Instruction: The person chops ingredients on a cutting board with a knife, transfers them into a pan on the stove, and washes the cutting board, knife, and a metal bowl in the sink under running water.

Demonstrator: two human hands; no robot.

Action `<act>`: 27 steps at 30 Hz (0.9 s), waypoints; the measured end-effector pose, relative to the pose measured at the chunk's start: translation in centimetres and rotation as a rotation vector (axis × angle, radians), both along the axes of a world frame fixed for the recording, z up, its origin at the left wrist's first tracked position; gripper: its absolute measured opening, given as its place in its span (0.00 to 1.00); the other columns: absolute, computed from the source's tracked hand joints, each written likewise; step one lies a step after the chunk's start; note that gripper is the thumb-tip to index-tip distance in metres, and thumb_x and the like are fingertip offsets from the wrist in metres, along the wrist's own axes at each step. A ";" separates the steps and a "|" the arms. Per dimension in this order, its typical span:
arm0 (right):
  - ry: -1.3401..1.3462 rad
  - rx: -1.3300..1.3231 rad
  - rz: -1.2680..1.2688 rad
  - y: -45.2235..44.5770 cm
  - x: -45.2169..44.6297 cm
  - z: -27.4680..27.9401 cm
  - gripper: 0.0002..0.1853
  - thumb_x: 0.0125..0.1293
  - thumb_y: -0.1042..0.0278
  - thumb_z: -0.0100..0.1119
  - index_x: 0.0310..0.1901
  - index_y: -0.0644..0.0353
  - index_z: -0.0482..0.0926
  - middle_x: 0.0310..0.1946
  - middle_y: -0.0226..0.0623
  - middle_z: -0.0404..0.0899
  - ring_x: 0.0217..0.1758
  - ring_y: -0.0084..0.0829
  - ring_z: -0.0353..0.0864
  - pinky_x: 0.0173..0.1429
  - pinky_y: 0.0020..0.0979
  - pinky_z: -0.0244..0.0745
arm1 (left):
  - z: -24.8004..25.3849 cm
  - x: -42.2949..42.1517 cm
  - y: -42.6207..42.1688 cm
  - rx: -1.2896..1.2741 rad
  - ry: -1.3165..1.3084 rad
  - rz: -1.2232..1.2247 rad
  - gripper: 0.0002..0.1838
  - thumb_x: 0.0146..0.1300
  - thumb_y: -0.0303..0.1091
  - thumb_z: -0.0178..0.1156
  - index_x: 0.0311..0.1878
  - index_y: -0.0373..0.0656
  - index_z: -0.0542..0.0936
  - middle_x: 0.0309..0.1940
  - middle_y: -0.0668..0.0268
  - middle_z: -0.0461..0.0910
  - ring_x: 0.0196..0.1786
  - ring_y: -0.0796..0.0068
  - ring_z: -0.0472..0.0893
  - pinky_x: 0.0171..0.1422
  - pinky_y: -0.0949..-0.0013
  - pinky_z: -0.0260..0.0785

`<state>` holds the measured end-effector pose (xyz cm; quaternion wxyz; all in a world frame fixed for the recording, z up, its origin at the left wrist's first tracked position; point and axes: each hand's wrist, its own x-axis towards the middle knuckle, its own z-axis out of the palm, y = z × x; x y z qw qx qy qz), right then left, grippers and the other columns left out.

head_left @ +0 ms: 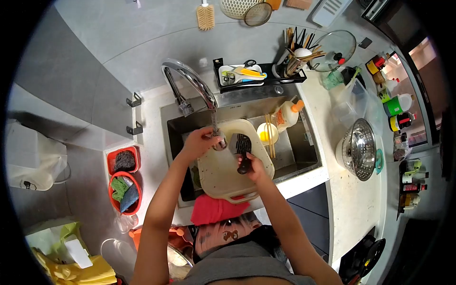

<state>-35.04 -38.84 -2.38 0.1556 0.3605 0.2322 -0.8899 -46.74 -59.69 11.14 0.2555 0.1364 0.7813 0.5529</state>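
Observation:
My left hand (202,142) is closed around the pull-out spray head (220,141) of the chrome faucet (190,78). Water seems to run from it toward a tool with a black handle and a dark, ridged or slotted head (242,142); its exact kind is unclear. My right hand (254,166) grips that tool by its handle. Beneath both hands, a cream cutting board (213,178) with a handle slot lies across the steel sink (294,164). To its right, a small bowl (267,134) with yellow contents has chopsticks (270,137) across it, beside a white bottle with an orange cap (287,116).
Behind the sink, a black rack (261,81) holds a tray of utensils and a utensil holder (289,65). A steel colander (359,149) stands on the right counter. Red containers (125,194) with cloths and a scrubber sit left. A red cloth (216,210) hangs at the front edge.

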 end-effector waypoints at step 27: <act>-0.136 0.909 -0.497 5.9 7.5 3.7 0.16 0.67 0.68 0.46 0.53 0.63 0.60 0.33 0.37 0.75 0.23 0.24 0.70 0.24 0.26 0.67 | -0.5 1.3 3.7 0.205 -0.201 0.095 0.16 0.60 0.38 0.60 0.48 0.39 0.77 0.34 0.66 0.80 0.36 0.80 0.77 0.37 0.75 0.67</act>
